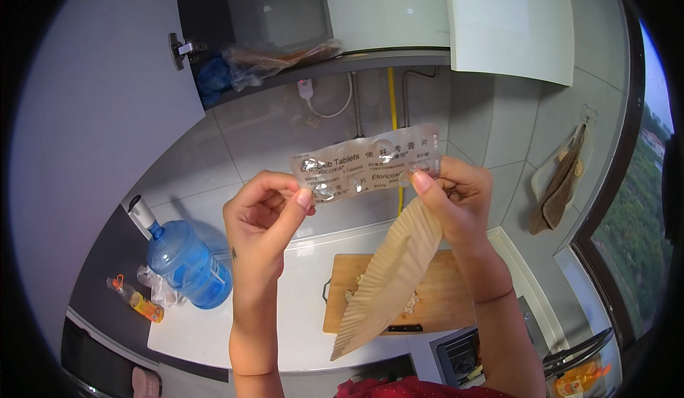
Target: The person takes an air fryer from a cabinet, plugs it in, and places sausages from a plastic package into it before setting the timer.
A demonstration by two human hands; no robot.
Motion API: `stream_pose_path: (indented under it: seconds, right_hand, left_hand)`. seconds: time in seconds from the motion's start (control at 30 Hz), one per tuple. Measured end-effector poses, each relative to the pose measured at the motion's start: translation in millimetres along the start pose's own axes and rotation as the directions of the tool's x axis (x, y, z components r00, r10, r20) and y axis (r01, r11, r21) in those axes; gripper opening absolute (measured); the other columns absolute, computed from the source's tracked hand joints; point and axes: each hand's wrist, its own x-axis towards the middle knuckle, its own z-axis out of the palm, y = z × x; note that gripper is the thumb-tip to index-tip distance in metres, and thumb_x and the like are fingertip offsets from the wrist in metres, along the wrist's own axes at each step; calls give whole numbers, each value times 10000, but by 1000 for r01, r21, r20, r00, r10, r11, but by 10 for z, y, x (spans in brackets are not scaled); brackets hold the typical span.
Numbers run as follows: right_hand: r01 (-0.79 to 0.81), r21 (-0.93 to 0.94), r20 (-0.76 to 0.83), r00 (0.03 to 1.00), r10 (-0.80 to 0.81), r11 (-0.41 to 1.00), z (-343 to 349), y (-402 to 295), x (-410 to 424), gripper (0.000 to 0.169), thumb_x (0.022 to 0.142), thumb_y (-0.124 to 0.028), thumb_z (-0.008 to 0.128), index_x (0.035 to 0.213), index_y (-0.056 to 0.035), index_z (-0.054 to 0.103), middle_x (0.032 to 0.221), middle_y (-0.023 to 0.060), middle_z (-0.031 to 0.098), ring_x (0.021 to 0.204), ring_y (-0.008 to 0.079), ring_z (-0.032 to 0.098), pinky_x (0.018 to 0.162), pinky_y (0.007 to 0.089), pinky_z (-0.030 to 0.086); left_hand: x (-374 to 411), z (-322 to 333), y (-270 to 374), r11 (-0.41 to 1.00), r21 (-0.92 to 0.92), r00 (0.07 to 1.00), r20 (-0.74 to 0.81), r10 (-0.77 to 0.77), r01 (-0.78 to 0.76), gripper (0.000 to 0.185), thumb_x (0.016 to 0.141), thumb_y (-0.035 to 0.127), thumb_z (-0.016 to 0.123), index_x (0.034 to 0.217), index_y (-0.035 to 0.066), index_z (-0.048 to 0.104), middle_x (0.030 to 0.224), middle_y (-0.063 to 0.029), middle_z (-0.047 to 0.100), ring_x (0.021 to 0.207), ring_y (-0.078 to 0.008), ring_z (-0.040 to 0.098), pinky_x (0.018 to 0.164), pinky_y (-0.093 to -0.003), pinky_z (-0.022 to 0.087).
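A silver foil blister pack of tablets (368,171) is stretched level between my two hands, above the counter. It bears printed writing, and several clear blisters on it look crumpled or glossy. My left hand (262,222) pinches its left end between thumb and fingers. At the right end, my right hand (462,200) grips the pack with the thumb on the front. Hanging from that same hand is a beige pleated paper liner (390,278), folded flat. It slants down over a wooden cutting board (449,291) and hides part of it.
Chopped pale bits (411,303) and a black-handled knife (405,328) lie on the board. A blue water jug (187,264) with a pump stands left, beside a drink bottle (141,306). An open cabinet door (107,67) hangs upper left. A brown cloth (556,190) hangs right.
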Motion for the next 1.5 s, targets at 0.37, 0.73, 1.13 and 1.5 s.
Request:
stream_pose_path:
  seconds: [0.37,0.73,1.13,1.5]
  right_hand:
    - [23,-27,-85,996,-25,999,16,13,-48,374,787,-48,627,527,-60,358,487,-101,327,464,-31,253,397,199,150]
    - [67,-45,-142,987,-73,997,64,-10,-61,340,794,-25,612,553,-59,375,495,-102,338,466,-35,256,399,195,151]
    - [101,-20,-118,988,-103,995,73,15,-106,315,806,-11,594,572,-55,387,524,-103,348,482,-36,260,407,192,154]
    - [70,0,-90,994,-70,998,71,36,-153,252,824,-40,592,613,-28,456,514,-92,375,496,-34,278,417,186,170]
  left_hand:
    - [-17,68,-3,999,38,1000,-8,-13,14,48,776,18,608,791,17,563,718,-33,581,650,-93,548,631,-226,441]
    - [-60,77,36,1000,-2,1000,20,20,-20,48,780,-8,622,804,-10,580,734,-46,595,676,-100,559,662,-229,441]
    - [-102,70,96,999,34,999,-1,33,-33,51,773,-8,628,791,-7,580,722,-41,586,680,-100,548,681,-236,437]
    - [-115,44,90,999,28,999,-8,40,-40,45,778,-15,620,794,-9,578,723,-37,585,683,-101,551,677,-229,436]
